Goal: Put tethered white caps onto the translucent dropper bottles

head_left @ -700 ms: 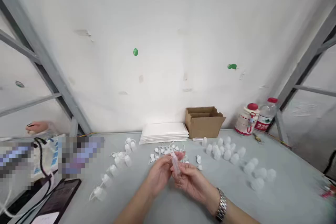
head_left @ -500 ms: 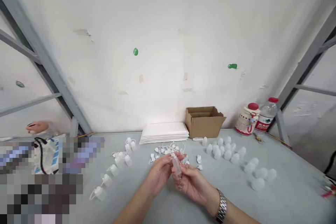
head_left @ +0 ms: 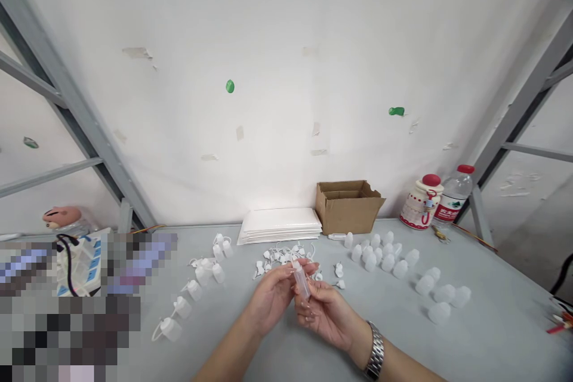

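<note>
Between my two hands is a small translucent plastic bottle (head_left: 302, 283), tilted, with a white tip at its upper end. My right hand (head_left: 329, 316) is closed around the lower part, thumb and fingers pinching it. The fingers of my left hand (head_left: 273, 298) close on the upper end near the white tip. Just behind my hands lies a pile of white caps with loop straps (head_left: 282, 253), partly covered by my fingers. A couple of loose caps (head_left: 339, 270) lie to the right of it.
Capped bottles (head_left: 181, 307) stand in a line at left; several uncapped translucent bottles (head_left: 423, 283) are spread at right. Stacked white envelopes (head_left: 282, 224) and an open cardboard box (head_left: 347, 218) sit against the wall. A decorated jar (head_left: 421, 206) and water bottle (head_left: 452, 194) stand at back right.
The camera view has shifted very slightly. Both hands keep the same hold on the small bottle, with hardly any visible movement.
</note>
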Demonstrator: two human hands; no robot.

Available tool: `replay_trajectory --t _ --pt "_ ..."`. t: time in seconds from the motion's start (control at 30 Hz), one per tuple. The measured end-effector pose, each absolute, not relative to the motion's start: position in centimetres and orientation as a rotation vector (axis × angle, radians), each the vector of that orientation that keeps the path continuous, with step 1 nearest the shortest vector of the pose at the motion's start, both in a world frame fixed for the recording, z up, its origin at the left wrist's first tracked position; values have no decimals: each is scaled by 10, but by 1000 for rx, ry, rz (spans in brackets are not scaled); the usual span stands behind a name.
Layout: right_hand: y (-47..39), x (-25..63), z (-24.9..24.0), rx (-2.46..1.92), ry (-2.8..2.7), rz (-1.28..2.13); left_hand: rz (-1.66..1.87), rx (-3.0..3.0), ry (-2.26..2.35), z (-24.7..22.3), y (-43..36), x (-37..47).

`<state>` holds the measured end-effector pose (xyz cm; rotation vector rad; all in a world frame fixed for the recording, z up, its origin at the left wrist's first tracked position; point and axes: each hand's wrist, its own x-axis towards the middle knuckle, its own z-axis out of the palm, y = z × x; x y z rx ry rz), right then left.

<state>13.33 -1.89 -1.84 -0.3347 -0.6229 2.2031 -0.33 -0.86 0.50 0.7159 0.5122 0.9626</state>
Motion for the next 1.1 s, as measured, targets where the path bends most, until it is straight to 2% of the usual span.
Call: replay_trajectory --t 0.33,0.63,0.93,1.1 --pt "-18 134 -19 -326 -612 2182 964 799 483 7 -8 -3" --pt "-19 130 -13 -457 -865 1935 1077 841 718 8 -9 2" --pt "-23 132 -12 -364 -686 2153 1018 914 581 10 -13 3" --pt "-21 134 -14 -415 -706 2145 1053 1085 722 15 -11 0"
